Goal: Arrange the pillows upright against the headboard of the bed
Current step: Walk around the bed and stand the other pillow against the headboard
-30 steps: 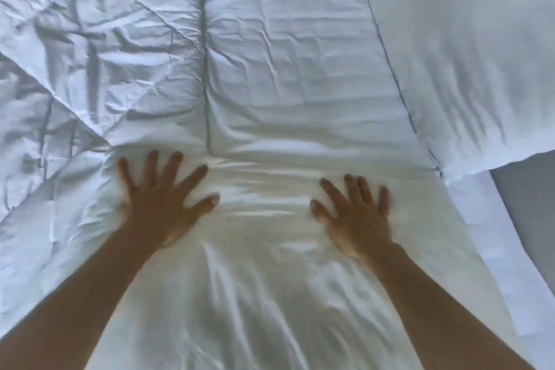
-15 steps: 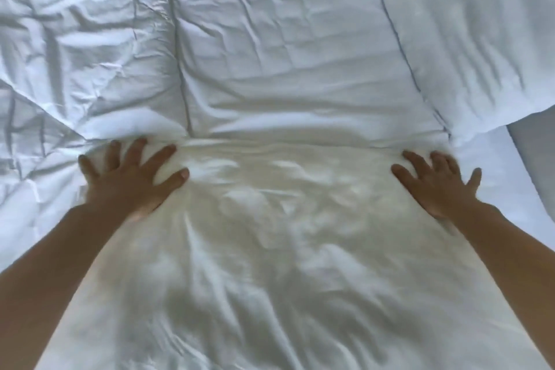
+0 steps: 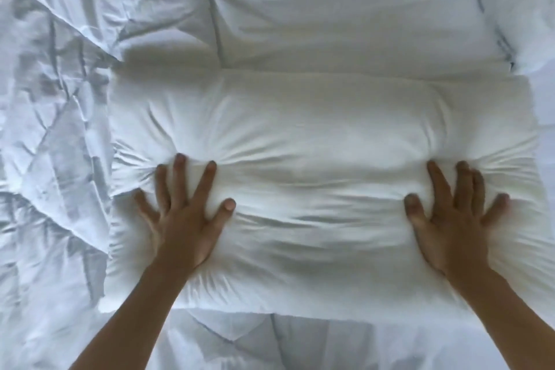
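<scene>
Head view: both hands now press lower on pillow (image 3: 315, 144).

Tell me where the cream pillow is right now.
The cream pillow lies flat mid-frame in the head view, under the left hand and right hand, crumpled duvet beside it.

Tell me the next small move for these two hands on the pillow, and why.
Probably curl the fingers around the pillow's two short ends and tip it up. Both the left hand and right hand press flat and spread on it, gripping nothing, and it lies flat on the duvet rather than upright. The headboard is out of view.
</scene>
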